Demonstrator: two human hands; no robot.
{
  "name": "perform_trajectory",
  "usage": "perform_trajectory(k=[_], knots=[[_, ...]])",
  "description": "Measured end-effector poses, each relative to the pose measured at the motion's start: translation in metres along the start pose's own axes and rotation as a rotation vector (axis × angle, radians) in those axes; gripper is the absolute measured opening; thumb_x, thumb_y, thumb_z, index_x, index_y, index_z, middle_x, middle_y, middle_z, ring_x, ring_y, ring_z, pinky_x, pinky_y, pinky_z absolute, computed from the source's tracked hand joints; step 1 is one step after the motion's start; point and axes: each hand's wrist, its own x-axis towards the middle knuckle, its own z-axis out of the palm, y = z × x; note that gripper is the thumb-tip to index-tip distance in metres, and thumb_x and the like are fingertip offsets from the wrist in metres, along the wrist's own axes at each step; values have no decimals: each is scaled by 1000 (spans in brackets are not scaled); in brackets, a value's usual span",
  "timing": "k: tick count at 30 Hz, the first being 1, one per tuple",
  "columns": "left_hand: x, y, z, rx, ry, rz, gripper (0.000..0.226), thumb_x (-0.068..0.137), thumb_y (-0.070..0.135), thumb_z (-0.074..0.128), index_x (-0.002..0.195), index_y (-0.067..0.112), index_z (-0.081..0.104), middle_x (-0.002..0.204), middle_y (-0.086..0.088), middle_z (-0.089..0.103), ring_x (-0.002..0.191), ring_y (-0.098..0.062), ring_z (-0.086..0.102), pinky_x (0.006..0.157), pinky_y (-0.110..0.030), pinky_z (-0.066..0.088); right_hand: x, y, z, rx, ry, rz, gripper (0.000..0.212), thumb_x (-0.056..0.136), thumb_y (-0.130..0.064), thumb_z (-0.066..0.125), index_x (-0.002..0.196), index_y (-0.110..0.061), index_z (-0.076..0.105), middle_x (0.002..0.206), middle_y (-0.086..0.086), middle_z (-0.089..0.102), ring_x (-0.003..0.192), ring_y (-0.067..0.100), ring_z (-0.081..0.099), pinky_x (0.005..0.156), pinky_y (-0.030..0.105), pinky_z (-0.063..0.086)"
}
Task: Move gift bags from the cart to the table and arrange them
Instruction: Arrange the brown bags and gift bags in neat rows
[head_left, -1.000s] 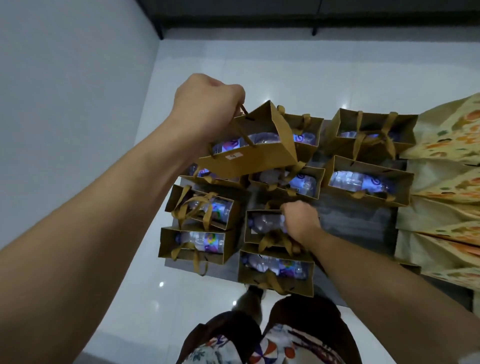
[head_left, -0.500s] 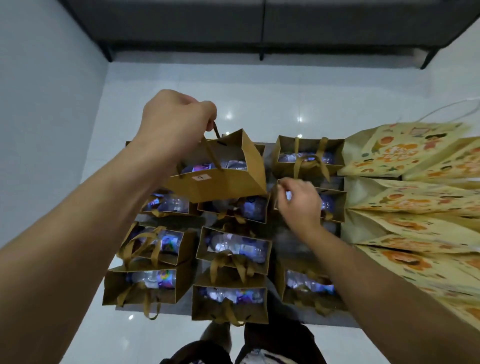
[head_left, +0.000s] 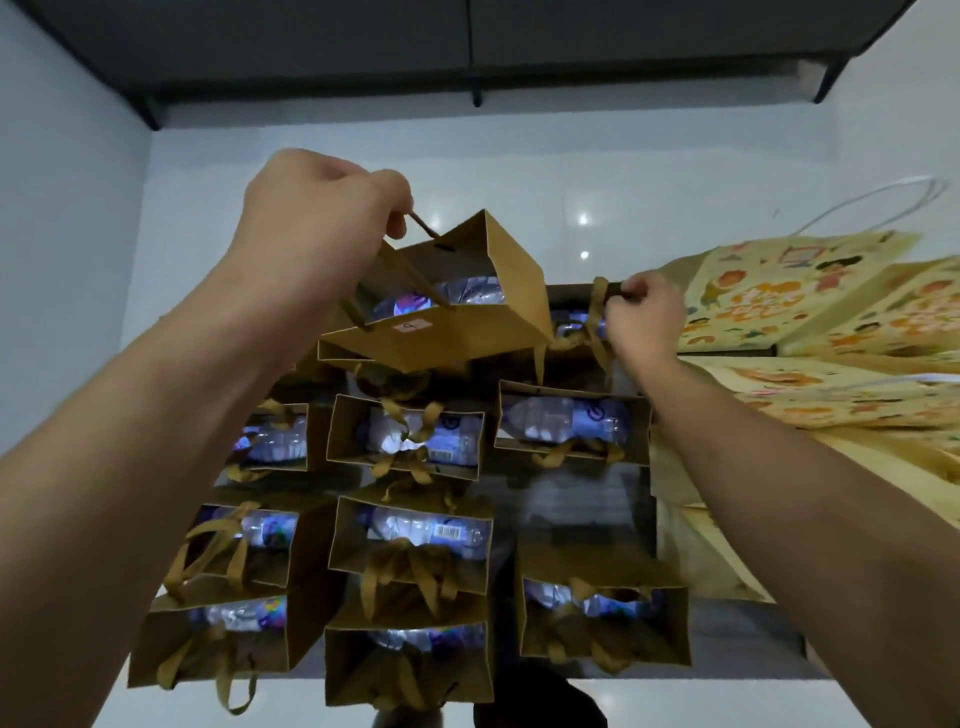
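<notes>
Head camera looks down at two bare arms over a dark cart top (head_left: 582, 499). Left hand (head_left: 317, 218) is curled tight round the brown handles of a brown gift bag (head_left: 467, 332) and holds it up in the air, tipped, above the other bags. A water bottle (head_left: 467, 291) lies inside it, and a small white sticker (head_left: 413, 326) is on its side. Right hand (head_left: 644, 317) pinches the ribbon handle (head_left: 597, 306) of a far bag (head_left: 571, 358) at the back of the cart. More brown bags (head_left: 405, 436) stand in rows on the cart, each with a bottle in it. Yellow picture bags (head_left: 810, 306) lie flat just beside the cart on the right. Behind is a white floor (head_left: 519, 171) and a dark sofa (head_left: 467, 47).
</notes>
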Motion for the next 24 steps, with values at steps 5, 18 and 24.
perform_trajectory(k=[5,18,24], knots=[[8,13,11,1,11,-4,25,90,29,63,69,15,67,72,-5,58,67,-19,53,60,-32,46,22,-9,1,-334,-320,101,35,92,-41,63,102,-8,67,98,10,69,93,30,64,73,34,48],[7,10,20,-15,5,-3,26,90,30,63,67,17,67,72,-4,58,65,-19,52,62,-33,47,0,9,-29,-1024,-502,-439,4,88,-27,62,86,-25,62,83,-1,51,108,28,49,86,41,39],[4,4,18,-17,14,-18,26,89,30,64,67,16,68,72,-5,58,62,-18,51,58,-31,47,10,8,-21,-805,-435,-386,15,93,-7,57,95,-10,72,87,9,64,85,28,63,73,35,51]])
